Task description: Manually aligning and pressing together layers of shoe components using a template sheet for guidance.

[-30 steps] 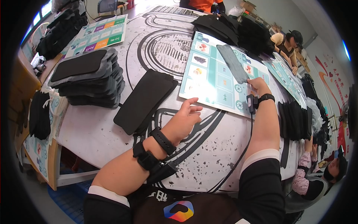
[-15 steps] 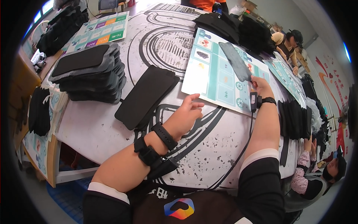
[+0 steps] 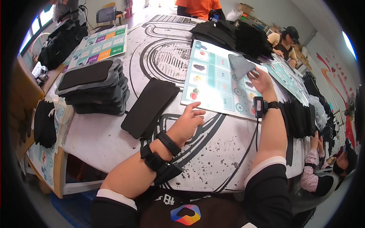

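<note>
My right hand [image 3: 261,80] pinches the lower right end of a thin grey fabric piece [image 3: 239,65], which is bent over the printed board [image 3: 208,99]. This board is white and teal, with small fruit pictures, and lies flat on the table. By the near edge of the board is my left hand [image 3: 187,124], palm down, fingers spread and holding nothing. To its left lies a small pile of black oblong pads [image 3: 152,107]. Further left stands a taller stack of grey and black oblong pads [image 3: 93,88].
Black fabric pieces are heaped at the far side [image 3: 216,33] and stand in a row on the right [image 3: 298,118]. Another printed board [image 3: 99,41] lies far left. Co-workers are at the far edge [image 3: 198,7], far right [image 3: 291,40] and near right [image 3: 323,176]. A cable [image 3: 243,161] runs from my right wrist.
The grey fabric piece, stretched out flat before, is now bent and foreshortened, and my right hand has turned with it. My left hand stays by the board. The view has tilted slightly.
</note>
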`<control>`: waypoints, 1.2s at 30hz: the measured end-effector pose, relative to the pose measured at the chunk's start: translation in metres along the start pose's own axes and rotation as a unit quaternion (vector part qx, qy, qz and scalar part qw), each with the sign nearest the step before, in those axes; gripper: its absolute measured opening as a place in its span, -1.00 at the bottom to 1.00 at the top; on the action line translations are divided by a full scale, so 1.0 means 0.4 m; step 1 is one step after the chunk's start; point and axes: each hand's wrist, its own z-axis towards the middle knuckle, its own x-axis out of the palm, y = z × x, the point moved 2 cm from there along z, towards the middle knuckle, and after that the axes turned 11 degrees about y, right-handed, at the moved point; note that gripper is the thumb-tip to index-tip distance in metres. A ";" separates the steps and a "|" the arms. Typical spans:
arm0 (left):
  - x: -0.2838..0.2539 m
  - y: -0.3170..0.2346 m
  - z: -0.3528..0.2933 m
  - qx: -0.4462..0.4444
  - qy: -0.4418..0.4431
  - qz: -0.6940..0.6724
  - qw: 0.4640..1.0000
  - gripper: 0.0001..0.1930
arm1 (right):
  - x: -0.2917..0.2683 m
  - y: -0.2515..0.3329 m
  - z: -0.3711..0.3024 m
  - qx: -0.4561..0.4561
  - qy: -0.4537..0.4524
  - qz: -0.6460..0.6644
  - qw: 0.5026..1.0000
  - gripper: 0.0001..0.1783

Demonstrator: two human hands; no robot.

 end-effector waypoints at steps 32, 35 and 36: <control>0.022 -0.085 -0.034 -0.173 -0.029 0.220 0.960 -0.52 | -0.012 -0.093 -0.533 0.345 0.223 -0.156 0.898 -0.88; -0.027 -0.070 -0.030 -0.067 -0.024 0.311 0.948 -0.60 | -0.006 -0.094 -0.545 0.320 0.217 -0.248 0.888 -0.87; -0.026 -0.085 -0.024 -0.038 -0.026 0.318 0.947 -0.61 | 0.019 -0.068 -0.563 0.329 0.224 -0.300 0.867 -0.86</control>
